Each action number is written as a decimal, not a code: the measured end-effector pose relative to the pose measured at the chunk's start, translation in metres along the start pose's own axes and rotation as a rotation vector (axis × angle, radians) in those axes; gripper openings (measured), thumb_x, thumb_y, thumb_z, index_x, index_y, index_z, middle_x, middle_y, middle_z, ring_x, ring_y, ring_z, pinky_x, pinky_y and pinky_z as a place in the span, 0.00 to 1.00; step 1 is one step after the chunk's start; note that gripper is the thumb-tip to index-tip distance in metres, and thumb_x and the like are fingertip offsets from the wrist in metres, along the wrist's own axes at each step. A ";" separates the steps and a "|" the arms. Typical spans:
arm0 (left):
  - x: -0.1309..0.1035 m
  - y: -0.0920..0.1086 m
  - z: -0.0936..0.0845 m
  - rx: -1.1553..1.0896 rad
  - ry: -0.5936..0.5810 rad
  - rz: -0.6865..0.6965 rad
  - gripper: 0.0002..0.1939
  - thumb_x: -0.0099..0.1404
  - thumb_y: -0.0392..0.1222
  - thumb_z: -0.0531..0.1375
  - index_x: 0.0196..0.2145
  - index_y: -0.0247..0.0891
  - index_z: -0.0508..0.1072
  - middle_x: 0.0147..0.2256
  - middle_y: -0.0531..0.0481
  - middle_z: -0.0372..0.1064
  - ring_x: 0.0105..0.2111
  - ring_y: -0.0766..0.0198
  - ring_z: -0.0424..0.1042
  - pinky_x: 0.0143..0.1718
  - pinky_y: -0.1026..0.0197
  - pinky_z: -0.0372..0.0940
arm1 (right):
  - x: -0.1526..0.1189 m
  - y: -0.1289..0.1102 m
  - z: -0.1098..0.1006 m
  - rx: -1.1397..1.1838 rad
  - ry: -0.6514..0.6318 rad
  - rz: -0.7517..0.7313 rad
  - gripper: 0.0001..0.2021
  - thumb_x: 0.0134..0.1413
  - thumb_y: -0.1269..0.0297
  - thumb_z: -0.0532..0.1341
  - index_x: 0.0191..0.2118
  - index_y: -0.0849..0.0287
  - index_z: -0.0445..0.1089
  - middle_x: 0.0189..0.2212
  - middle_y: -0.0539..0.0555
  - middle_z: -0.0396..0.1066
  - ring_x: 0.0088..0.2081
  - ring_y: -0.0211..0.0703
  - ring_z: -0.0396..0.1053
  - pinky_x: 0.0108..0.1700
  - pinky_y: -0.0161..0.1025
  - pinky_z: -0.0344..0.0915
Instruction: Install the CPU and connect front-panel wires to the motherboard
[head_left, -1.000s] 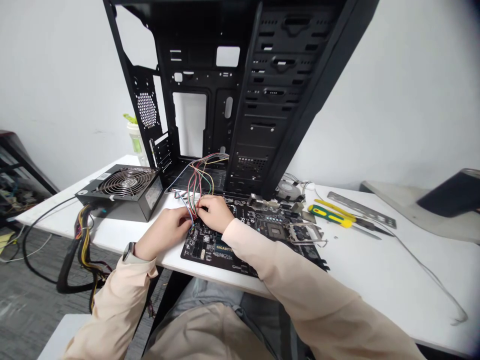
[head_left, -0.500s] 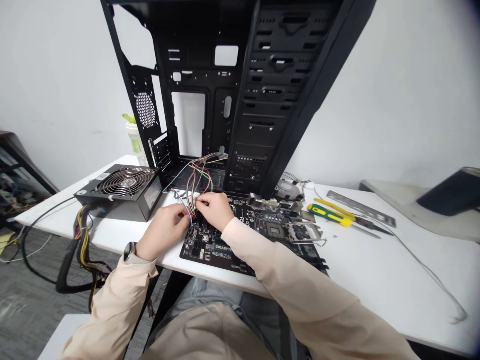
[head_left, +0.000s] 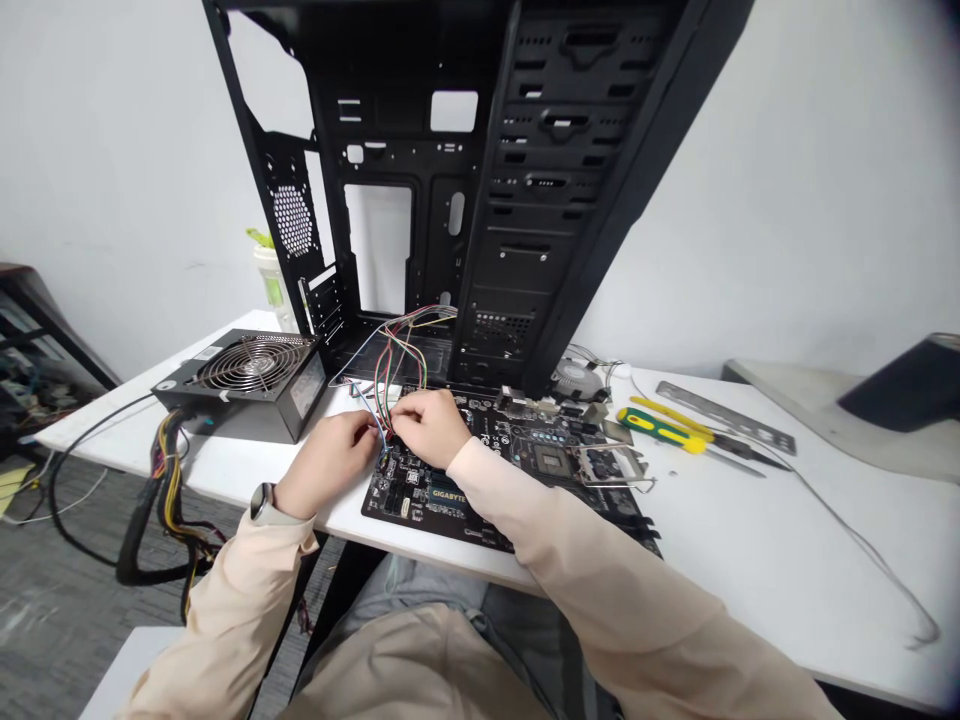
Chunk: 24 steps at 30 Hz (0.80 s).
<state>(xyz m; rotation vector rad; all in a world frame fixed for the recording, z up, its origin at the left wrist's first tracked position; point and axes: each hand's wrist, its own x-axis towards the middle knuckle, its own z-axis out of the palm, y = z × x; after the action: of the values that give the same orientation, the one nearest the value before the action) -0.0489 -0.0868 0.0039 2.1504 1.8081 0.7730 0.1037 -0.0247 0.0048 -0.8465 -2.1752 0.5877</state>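
Red, green and blue wires descend from the case to the motherboard at the table's near edge. The right hand, now lower, narrowly pinches their ends; the left hand's fingers curl alongside, grip indeterminable. Work apparently concentrates again on the board's left edge.

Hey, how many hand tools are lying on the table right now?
2: the green-and-yellow screwdriver and the yellow-handled pliers alongside it, both to the right of the motherboard. Others might be hidden behind the computer case.
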 end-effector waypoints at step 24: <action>0.003 0.003 0.000 0.000 -0.128 0.041 0.12 0.61 0.37 0.51 0.32 0.34 0.75 0.33 0.43 0.76 0.31 0.58 0.72 0.32 0.61 0.59 | 0.002 0.001 0.004 -0.237 -0.188 -0.114 0.06 0.44 0.75 0.61 0.20 0.63 0.70 0.22 0.53 0.68 0.28 0.38 0.63 0.35 0.34 0.60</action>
<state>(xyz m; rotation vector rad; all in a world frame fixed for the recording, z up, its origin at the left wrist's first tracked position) -0.0457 -0.0850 0.0060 2.1892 1.7063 0.6289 0.1003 -0.0237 0.0027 -0.8090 -2.4821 0.3687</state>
